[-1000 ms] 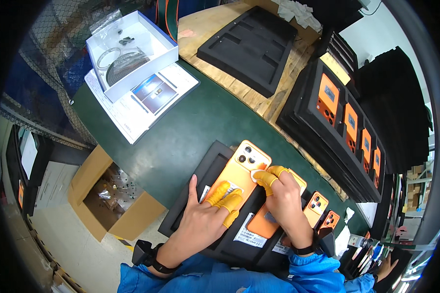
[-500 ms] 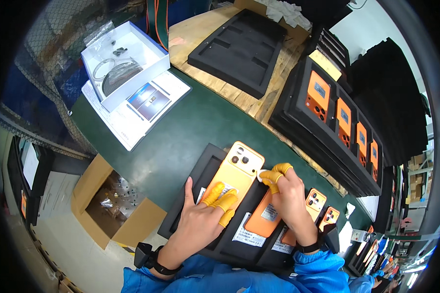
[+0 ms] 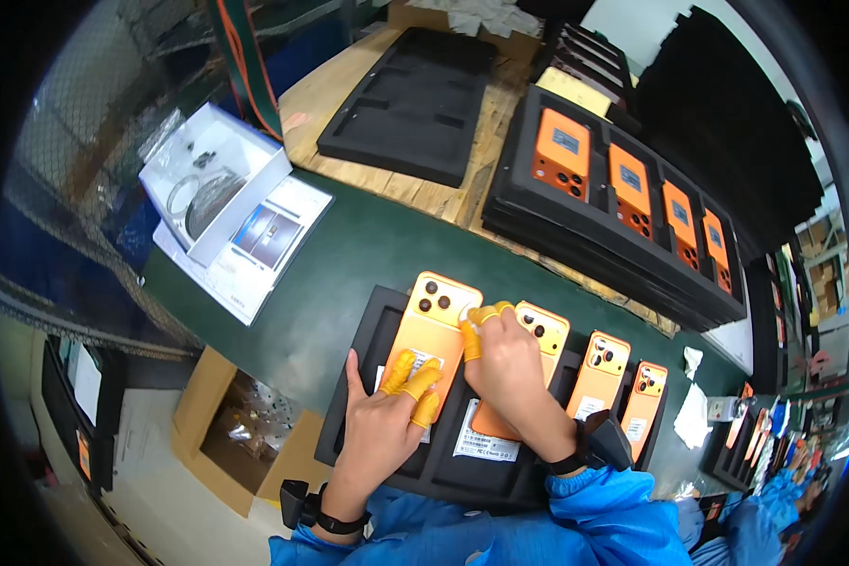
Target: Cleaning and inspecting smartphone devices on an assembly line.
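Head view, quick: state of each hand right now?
Left hand: open, resting on an orange phone.
Right hand: closed, apparently pinching something white at that phone's edge.

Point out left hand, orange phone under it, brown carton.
Left hand [image 3: 382,426]: head view, back of the hand.
Orange phone [image 3: 431,333]: head view, back panel.
Brown carton [image 3: 205,400]: head view, left flap.

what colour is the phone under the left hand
Orange, with dark round camera lenses; the phone under the left hand shows best in the head view.

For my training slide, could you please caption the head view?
Left grip rests on an orange phone over a black foam tray; right grip pinches something white at its edge.
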{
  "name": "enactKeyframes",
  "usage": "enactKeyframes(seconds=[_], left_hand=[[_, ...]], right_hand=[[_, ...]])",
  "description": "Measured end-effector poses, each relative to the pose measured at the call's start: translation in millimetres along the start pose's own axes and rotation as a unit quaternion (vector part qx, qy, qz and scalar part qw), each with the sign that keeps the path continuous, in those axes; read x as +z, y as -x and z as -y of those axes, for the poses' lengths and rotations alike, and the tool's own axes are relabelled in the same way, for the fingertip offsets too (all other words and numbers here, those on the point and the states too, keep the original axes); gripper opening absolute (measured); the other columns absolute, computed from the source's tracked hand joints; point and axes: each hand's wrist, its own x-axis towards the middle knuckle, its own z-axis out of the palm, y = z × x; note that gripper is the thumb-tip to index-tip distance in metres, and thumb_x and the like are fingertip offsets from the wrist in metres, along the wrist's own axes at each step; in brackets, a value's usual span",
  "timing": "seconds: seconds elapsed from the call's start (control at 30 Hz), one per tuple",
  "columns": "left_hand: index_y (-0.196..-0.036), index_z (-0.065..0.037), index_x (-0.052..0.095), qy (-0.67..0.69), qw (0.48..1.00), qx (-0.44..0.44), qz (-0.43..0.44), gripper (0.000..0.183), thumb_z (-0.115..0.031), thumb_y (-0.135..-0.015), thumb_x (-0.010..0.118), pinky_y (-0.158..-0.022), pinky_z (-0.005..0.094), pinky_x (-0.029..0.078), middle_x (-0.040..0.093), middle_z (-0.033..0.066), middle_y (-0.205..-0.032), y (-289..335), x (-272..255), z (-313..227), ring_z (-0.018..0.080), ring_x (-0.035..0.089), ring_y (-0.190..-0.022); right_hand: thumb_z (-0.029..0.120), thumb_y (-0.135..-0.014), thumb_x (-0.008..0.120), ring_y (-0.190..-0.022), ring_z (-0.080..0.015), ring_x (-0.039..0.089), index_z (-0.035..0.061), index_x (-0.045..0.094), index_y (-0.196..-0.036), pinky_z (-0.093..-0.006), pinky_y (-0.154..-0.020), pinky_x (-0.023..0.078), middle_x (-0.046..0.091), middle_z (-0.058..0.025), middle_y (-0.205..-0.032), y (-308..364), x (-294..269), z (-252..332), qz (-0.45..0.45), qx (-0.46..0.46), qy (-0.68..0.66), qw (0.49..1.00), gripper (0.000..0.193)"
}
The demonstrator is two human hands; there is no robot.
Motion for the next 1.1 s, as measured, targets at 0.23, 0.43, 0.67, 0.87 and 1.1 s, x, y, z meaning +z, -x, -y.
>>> enactKeyframes(seconds=[0.23,0.43,0.67,0.87,1.1], left_hand=[[-0.108,-0.009,0.063,0.004,0.998,0.034,-0.044,0.024,-0.019,-0.087,0.059,-0.108,0.0592,0.016,0.063,0.0116,-0.071,-4,8,-9,0.0306,0.063,-0.070],[-0.109,0.003,0.060,-0.005,0.993,0.061,-0.098,0.024,-0.006,-0.086,0.058,-0.109,0.0519,0.022,0.066,0.0134,-0.101,7,9,4,0.0296,0.060,-0.106],[-0.110,0.008,0.057,0.041,0.986,0.023,-0.158,0.023,-0.002,-0.090,0.051,-0.110,0.0453,0.023,0.065,0.0167,-0.105,1,20,-2,0.0273,0.057,-0.112],[-0.106,0.001,0.063,-0.013,0.972,0.131,-0.197,0.018,-0.004,-0.091,0.056,-0.107,0.0457,0.028,0.068,0.0128,-0.102,-3,-4,-65,0.0258,0.062,-0.105],[-0.100,0.005,0.065,0.039,0.967,0.161,-0.196,0.016,0.000,-0.088,0.055,-0.106,0.0462,0.031,0.068,0.0155,-0.102,-1,-2,-127,0.0277,0.063,-0.102]], right_hand=[[0.005,-0.066,0.067,-0.079,-0.0354,0.060,-0.0045,0.057,-0.086,-0.0404,-0.068,0.052,0.055,-0.0212,-0.087,34,-6,3,0.067,-0.028,-0.172,0.982,0.024],[-0.006,-0.067,0.061,-0.083,-0.0371,0.061,0.0028,0.063,-0.100,-0.0410,-0.069,0.052,0.058,-0.0181,-0.091,84,-116,-72,-0.036,0.120,-0.083,0.989,0.034],[0.002,-0.073,0.068,-0.084,-0.0376,0.062,0.0014,0.063,-0.095,-0.0430,-0.071,0.050,0.062,-0.0198,-0.093,188,-167,-233,-0.208,0.349,0.106,0.908,0.023],[0.013,-0.072,0.073,-0.086,-0.0371,0.059,0.0013,0.060,-0.105,-0.0440,-0.073,0.048,0.062,-0.0192,-0.091,176,-195,-253,-0.259,0.349,0.122,0.892,0.038],[0.016,-0.067,0.070,-0.083,-0.0287,0.059,0.0047,0.063,-0.084,-0.0417,-0.070,0.045,0.060,-0.0113,-0.087,168,-159,-299,-0.111,0.361,0.283,0.882,0.021]])
